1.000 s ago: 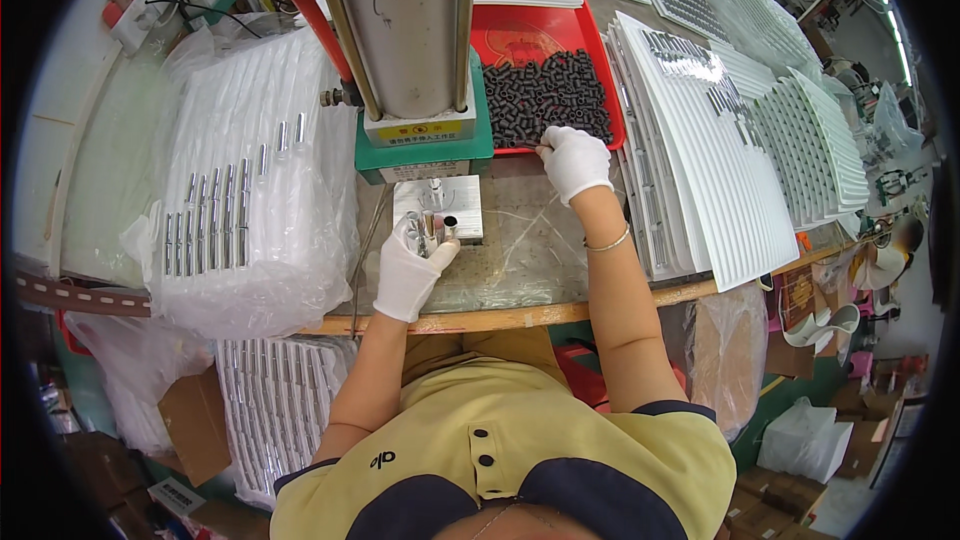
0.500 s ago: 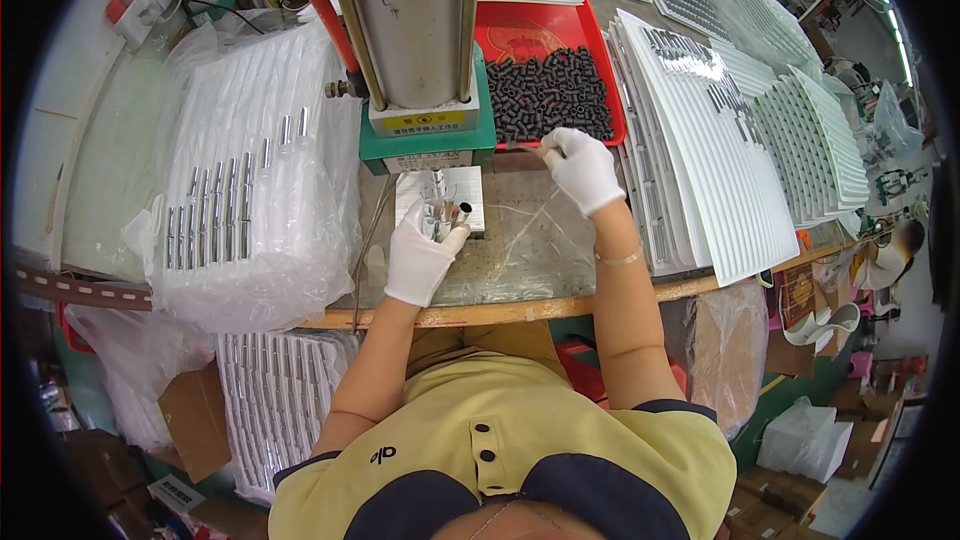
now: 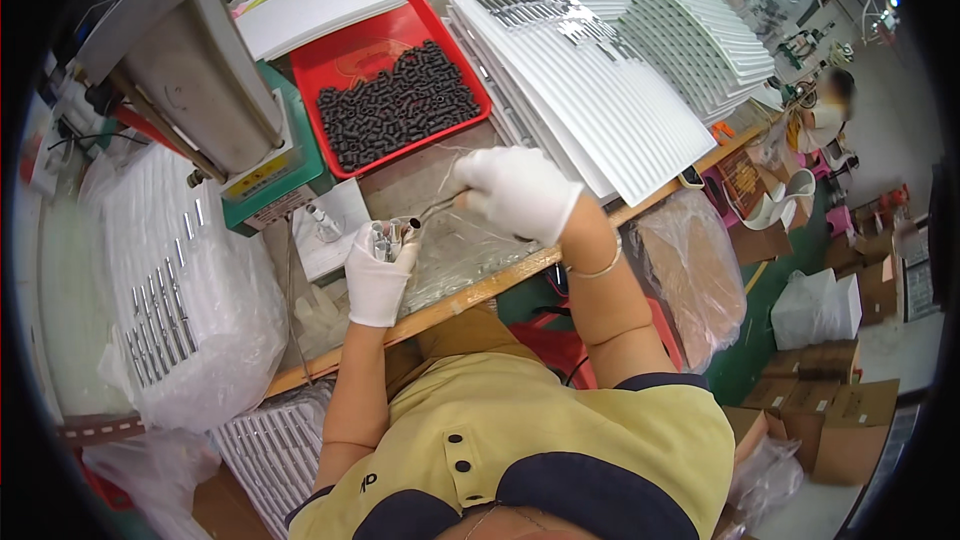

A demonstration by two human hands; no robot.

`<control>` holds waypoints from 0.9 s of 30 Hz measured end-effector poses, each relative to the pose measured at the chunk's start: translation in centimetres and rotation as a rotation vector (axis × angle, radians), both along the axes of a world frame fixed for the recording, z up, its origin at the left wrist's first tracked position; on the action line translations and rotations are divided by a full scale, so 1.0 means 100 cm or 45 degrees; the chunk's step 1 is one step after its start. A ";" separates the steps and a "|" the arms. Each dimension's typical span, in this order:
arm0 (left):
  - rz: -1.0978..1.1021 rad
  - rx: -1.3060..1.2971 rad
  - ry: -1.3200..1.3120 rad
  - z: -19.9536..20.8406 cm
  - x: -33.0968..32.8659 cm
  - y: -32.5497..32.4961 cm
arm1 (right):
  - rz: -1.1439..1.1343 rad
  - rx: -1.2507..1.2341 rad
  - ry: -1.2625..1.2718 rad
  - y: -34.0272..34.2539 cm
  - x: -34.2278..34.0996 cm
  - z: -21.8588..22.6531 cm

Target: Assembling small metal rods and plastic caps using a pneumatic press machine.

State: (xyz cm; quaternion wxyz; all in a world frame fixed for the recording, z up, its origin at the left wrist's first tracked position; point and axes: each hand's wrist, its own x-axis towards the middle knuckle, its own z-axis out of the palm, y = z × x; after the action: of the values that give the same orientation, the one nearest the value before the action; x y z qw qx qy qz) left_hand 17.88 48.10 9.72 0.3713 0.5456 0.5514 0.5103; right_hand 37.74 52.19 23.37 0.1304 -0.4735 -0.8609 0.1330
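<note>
My left hand (image 3: pixel 376 288), in a white glove, is closed round several short shiny silver tubes (image 3: pixel 388 239) above the bench's front edge. One tube has a dark open end facing up to the right. My right hand (image 3: pixel 520 194), also gloved, is closed on a thin metal tool (image 3: pixel 438 208) whose tip reaches to that dark tube end. Whether the tip is inside the tube I cannot tell. Left of my left hand lies a flat metal block (image 3: pixel 333 240) below the press, with a silver fitting (image 3: pixel 323 223) standing on it.
A press with a large cylinder (image 3: pixel 205 75) and green head (image 3: pixel 290 125) stands at the left. Behind my hands, a red tray (image 3: pixel 310 85) holds many small black sleeves (image 3: pixel 400 105). Corrugated white trays (image 3: pixel 620 110) are stacked right; plastic-wrapped silver tubes (image 3: pixel 160 325) lie left.
The view has turned to the right. My left hand has come away from the block with the tubes. My right hand has moved from the red tray's edge to beside my left hand.
</note>
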 end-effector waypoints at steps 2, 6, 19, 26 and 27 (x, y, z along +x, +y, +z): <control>-0.013 -0.013 -0.024 0.004 0.006 0.000 | -0.060 -0.009 0.235 0.011 0.032 0.003; -0.037 -0.087 -0.140 0.008 0.006 -0.002 | -0.780 -0.160 0.262 0.081 0.103 0.018; 0.162 -0.160 -0.315 0.014 -0.018 -0.008 | -1.388 0.274 -0.368 0.197 0.228 -0.036; 0.159 -0.165 -0.276 0.016 -0.025 -0.014 | -0.729 0.260 0.616 0.113 0.127 0.025; 0.152 -0.187 -0.294 0.018 -0.026 -0.017 | -0.579 0.221 0.613 0.076 0.085 0.038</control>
State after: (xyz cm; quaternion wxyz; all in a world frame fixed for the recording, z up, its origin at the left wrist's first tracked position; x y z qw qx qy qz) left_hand 15.25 46.45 11.49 0.4401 0.4209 0.5724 0.5491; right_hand 46.28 59.76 27.13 0.3961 -0.5954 -0.6859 0.1347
